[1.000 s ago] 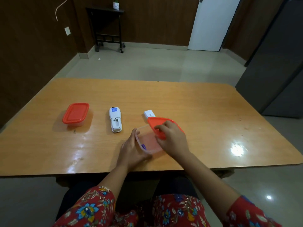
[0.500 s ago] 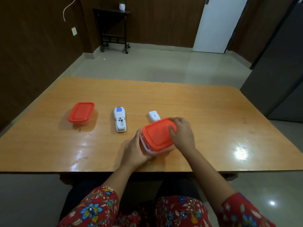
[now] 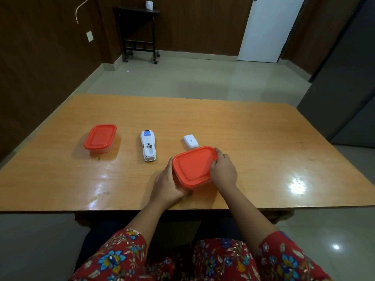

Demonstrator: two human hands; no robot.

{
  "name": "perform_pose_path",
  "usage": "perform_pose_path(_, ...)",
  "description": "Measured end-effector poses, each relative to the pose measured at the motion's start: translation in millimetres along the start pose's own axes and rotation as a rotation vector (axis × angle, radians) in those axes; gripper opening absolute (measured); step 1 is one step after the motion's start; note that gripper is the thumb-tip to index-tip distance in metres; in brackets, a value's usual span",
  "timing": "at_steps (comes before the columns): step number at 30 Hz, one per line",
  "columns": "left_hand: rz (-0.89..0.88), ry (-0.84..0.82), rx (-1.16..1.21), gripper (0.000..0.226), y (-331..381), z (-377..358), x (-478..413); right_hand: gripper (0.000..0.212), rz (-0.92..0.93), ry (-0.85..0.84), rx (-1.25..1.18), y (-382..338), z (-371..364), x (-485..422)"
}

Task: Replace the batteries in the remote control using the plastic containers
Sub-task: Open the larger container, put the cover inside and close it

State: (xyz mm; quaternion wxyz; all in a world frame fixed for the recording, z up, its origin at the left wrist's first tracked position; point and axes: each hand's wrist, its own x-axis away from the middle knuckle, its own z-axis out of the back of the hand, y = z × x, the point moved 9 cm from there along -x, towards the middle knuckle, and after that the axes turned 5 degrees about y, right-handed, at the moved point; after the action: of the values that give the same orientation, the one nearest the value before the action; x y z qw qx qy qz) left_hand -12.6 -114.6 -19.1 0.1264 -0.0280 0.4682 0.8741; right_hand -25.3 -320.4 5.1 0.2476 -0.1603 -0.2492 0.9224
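Observation:
A plastic container with a red lid (image 3: 192, 166) sits near the table's front edge, its lid lying flat on top. My left hand (image 3: 167, 184) cups its left and near side. My right hand (image 3: 222, 170) rests on the lid's right edge, fingers curled over it. The white remote control (image 3: 148, 145) lies face down to the left, its battery compartment open. Just behind the container lies the remote's white battery cover (image 3: 190, 141). A second red-lidded container (image 3: 100, 138) stands shut further left. Whatever is inside the containers is hidden.
The wooden table (image 3: 253, 138) has its near edge just in front of my lap. A dark side table (image 3: 138, 31) stands against the far wall, with a white door (image 3: 269, 27) to the right and a dark cabinet (image 3: 345, 78) at the right.
My right hand has brought the red lid down over the open container, and it now lies flat on it. My left hand has stayed against the container's side.

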Motion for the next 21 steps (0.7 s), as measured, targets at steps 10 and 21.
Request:
perform_pose_path(10,0.243,-0.266,0.72,0.069,-2,-9,-5,0.05,-0.023,0.045,0.062,1,-1,8)
perform_pose_path(21,0.633,0.265,0.064,0.047,-19,-2,-34,0.027,-0.083,0.01,0.039,9,3,2)
